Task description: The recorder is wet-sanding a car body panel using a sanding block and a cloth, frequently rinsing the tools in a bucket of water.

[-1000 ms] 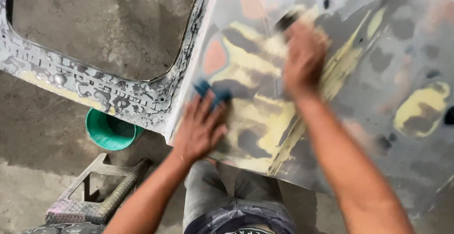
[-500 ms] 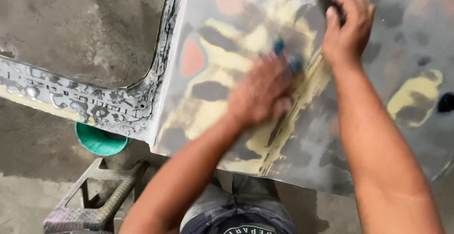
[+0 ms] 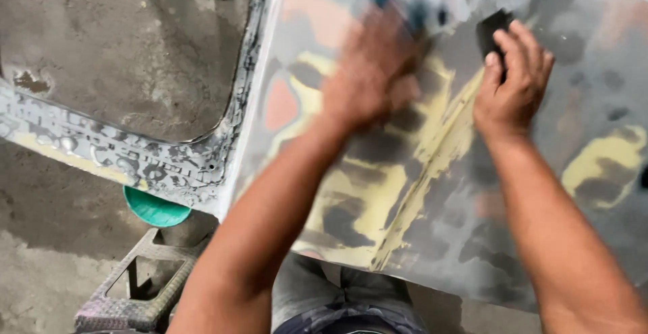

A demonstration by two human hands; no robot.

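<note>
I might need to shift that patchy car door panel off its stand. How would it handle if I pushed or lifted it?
The door panel is probably stiff sheet metal, awkward and fairly heavy. It looks wet and smooth, so likely slippery. Both the left hand and right hand press on it, so it seems steady under load.

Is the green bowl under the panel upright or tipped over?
Cannot tell. Only part of the green bowl shows below the car body panel, on the floor beside a metal stand; its rim and opening are hidden.
</note>
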